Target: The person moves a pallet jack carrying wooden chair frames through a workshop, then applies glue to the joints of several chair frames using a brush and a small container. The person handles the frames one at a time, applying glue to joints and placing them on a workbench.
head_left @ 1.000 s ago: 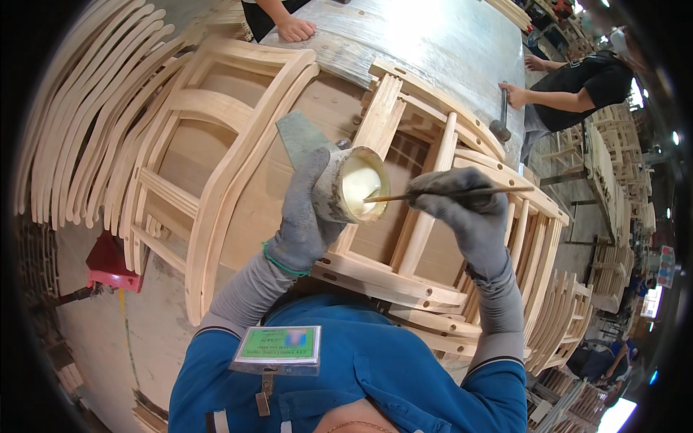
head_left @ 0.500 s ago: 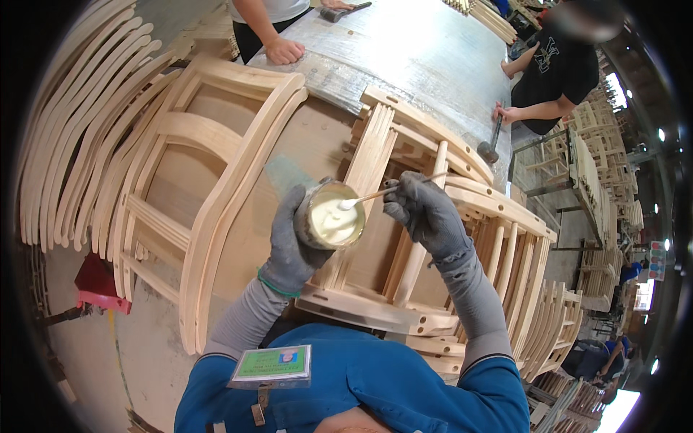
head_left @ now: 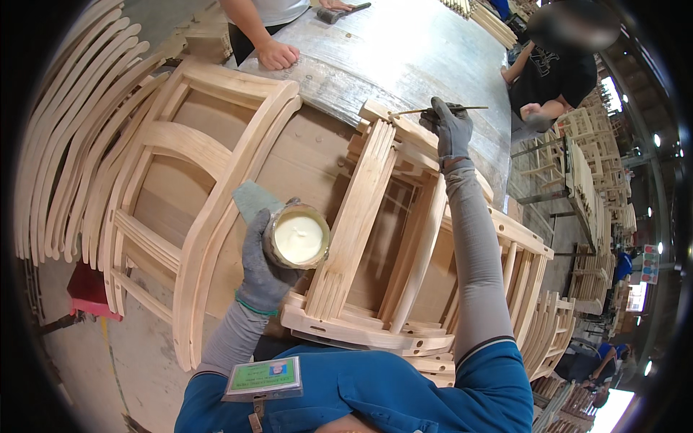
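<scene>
My left hand (head_left: 261, 278), in a grey glove, is wrapped round a small round tub (head_left: 324, 250) of creamy white liquid (head_left: 299, 237). My right hand (head_left: 451, 131), also gloved, pinches a thin stick (head_left: 474, 108) held nearly level. The stick's left end is close to the far ends of several wooden slats (head_left: 354, 216); whether it touches them I cannot tell. These slats run between the curved rails of a wooden chair frame (head_left: 368, 333) under my hands. A pale green flat piece (head_left: 254, 200) shows beside the tub.
Left lies another chair-back frame (head_left: 209, 252), with stacked curved wooden parts (head_left: 72, 166) beyond. A plastic-covered table (head_left: 404, 50) is ahead, bearing a mallet (head_left: 336, 14). Co-workers stand at its left (head_left: 278, 54) and right (head_left: 552, 83). More slatted frames (head_left: 516, 267) lie right.
My right hand has lifted the stick out of the tub and reached forward and right to the slats' far ends. My left hand has moved the tub left and slightly nearer me.
</scene>
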{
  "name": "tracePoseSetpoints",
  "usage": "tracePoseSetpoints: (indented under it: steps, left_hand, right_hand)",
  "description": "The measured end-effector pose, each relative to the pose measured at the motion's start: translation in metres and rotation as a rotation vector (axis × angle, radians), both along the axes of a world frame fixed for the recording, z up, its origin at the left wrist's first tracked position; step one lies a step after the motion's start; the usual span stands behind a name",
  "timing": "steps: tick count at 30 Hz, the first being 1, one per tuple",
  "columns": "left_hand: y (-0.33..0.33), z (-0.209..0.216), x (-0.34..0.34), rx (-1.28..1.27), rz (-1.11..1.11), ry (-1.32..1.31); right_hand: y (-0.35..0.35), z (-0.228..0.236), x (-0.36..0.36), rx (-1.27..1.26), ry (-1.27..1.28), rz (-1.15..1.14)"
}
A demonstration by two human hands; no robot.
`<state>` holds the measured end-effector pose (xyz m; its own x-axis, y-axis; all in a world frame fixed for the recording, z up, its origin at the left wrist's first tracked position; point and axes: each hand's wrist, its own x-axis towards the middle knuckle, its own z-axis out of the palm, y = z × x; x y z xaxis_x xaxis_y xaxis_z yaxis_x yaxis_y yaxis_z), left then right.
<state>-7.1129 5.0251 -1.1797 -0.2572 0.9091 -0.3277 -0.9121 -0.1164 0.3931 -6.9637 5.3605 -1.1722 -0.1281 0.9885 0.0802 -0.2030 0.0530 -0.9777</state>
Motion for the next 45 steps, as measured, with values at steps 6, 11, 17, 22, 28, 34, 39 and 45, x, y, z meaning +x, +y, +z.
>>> tracePoseSetpoints:
  steps: [6, 11, 17, 22, 28, 34, 39, 45]
  left_hand:
    - [0.001, -0.004, -0.004, -0.022, 0.009, -0.039]
    - [0.004, -0.005, -0.001, -0.033, 0.034, -0.026]
    - [0.001, -0.004, -0.002, -0.003, 0.028, -0.009]
    - [-0.004, -0.001, -0.006, 0.015, 0.036, 0.030]
    - [-0.008, 0.006, -0.002, 0.035, 0.049, -0.010]
    - [-0.015, 0.019, 0.001, 0.053, 0.047, 0.065]
    - [-0.031, 0.029, 0.012, 0.148, 0.085, -0.039]
    - [-0.056, 0.044, 0.045, 0.179, 0.038, 0.145]
  right_hand:
    - [0.013, -0.002, -0.007, 0.058, -0.076, -0.044]
    - [0.010, 0.002, -0.024, 0.290, -0.618, -0.028]
    - [0.005, 0.008, -0.036, 0.507, -0.665, 0.100]
    - [0.006, 0.015, -0.030, 0.384, -0.819, -0.012]
    - [0.002, 0.006, -0.029, 0.193, -0.384, 0.087]
    - [-0.037, 0.030, 0.039, 0.137, -0.086, 0.140]
    - [-0.182, 0.110, 0.053, 0.193, -0.044, 0.232]
    - [-0.305, 0.124, 0.084, 0.295, -0.106, 0.507]
